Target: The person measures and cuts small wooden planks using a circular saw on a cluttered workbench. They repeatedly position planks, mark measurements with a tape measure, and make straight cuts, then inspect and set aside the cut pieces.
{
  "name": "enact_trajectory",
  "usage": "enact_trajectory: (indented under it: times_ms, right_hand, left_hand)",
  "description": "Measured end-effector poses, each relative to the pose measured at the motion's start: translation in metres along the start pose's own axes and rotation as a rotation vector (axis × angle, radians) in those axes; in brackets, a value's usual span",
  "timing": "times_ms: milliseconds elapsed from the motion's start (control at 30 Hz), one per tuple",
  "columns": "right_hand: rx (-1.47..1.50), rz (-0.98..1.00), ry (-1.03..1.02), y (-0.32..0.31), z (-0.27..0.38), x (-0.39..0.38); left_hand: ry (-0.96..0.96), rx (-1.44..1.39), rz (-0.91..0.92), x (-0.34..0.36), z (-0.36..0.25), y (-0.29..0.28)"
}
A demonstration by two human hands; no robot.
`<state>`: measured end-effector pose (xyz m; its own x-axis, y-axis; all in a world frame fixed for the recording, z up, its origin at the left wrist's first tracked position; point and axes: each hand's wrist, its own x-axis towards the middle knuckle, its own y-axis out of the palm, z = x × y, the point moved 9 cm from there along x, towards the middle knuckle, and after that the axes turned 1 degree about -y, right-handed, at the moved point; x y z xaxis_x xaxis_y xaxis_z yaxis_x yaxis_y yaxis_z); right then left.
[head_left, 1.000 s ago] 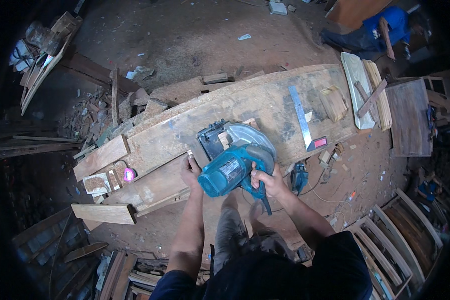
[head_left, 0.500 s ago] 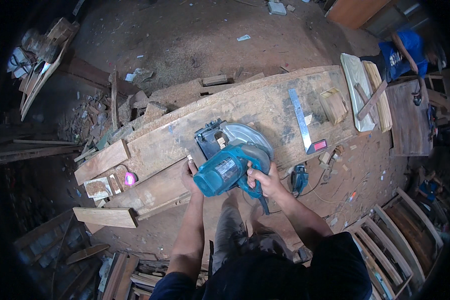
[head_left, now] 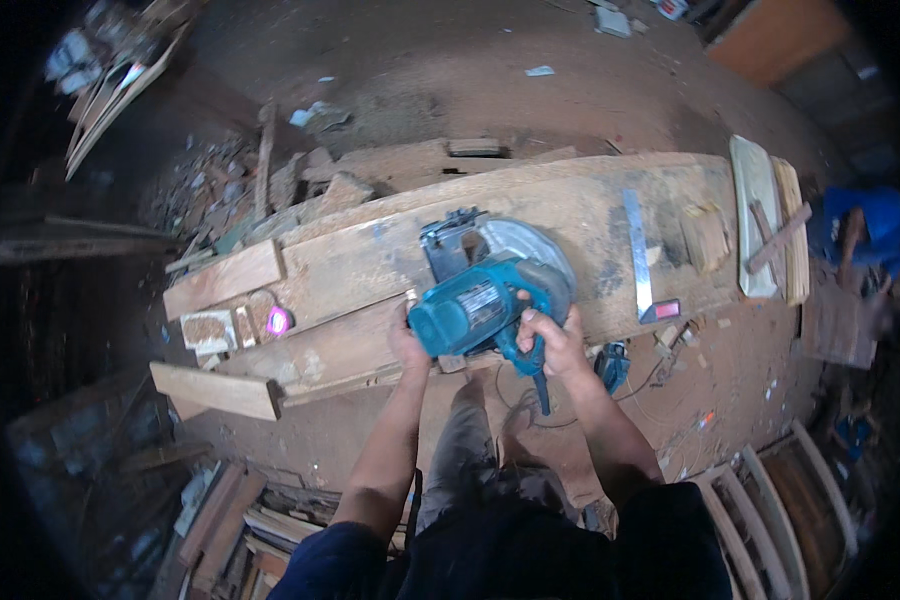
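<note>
On the worktop (head_left: 610,200) | right hand (head_left: 550,335) gripped saw (head_left: 485,295) handle to steer | left hand (head_left: 407,340) pressed flat, fingers loose, steadying plank (head_left: 320,355).

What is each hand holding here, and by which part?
The right hand grips the teal circular saw by its rear handle. The left hand rests at the motor end, on the plank; whether it grips anything cannot be told.

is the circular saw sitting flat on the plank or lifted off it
Flat, it seems: the circular saw rests base-down on the plank, right hand gripping its handle, left hand beside the motor.
</note>
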<state>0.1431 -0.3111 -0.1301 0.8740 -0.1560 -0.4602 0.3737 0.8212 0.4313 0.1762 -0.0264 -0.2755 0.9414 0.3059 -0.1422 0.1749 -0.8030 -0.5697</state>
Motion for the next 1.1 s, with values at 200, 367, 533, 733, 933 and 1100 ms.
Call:
enact_trajectory:
  times_ms: [200, 367, 533, 733, 933, 1100]
  right_hand:
    - [0.021, 0.009, -0.034, 0.021, 0.014, 0.032]
    - [0.044, 0.027, -0.076, 0.034, 0.030, 0.048]
    - [-0.131, -0.041, -0.186, 0.018, 0.081, 0.037]
    - [-0.727, -0.186, -0.400, -0.050, 0.128, 0.043]
    - [-1.386, -0.260, -0.630, -0.136, 0.125, 0.038]
    - [-1.726, -0.322, -0.663, -0.097, 0.099, 0.017]
  left_hand:
    - [0.044, 0.081, -0.041, -0.001, -0.028, -0.015]
    - [-0.032, 0.045, -0.008, -0.002, -0.028, -0.013]
    - [-0.073, -0.077, -0.082, -0.004, -0.029, -0.016]
    - [-0.218, -0.192, -0.063, -0.001, -0.004, -0.016]
    - [-0.205, -0.316, -0.122, -0.008, 0.033, -0.050]
    - [-0.250, -0.240, -0.154, 0.003, 0.072, -0.145]
